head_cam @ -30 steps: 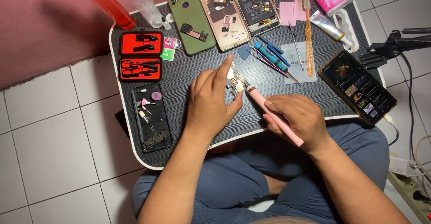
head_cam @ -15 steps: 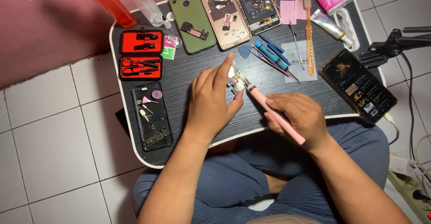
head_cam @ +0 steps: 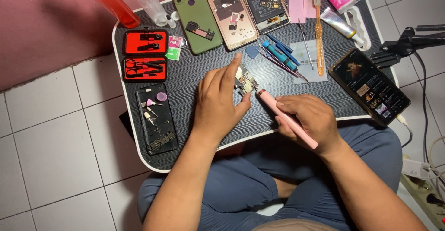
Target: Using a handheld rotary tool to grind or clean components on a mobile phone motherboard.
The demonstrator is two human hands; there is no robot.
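Two hands worked over the black lap table (head_cam: 194,78), and almost nothing had shifted since the earlier frames. The left hand (head_cam: 218,103) stayed flat on the table, fingers held together, fingertips and thumb pinning a small circuit board (head_cam: 244,80) near the table's middle. The right hand (head_cam: 308,120) kept its fingers curled tightly around a pink pen tool (head_cam: 285,117), whose tip still met the board's right edge. Both hands sat only slightly different from before.
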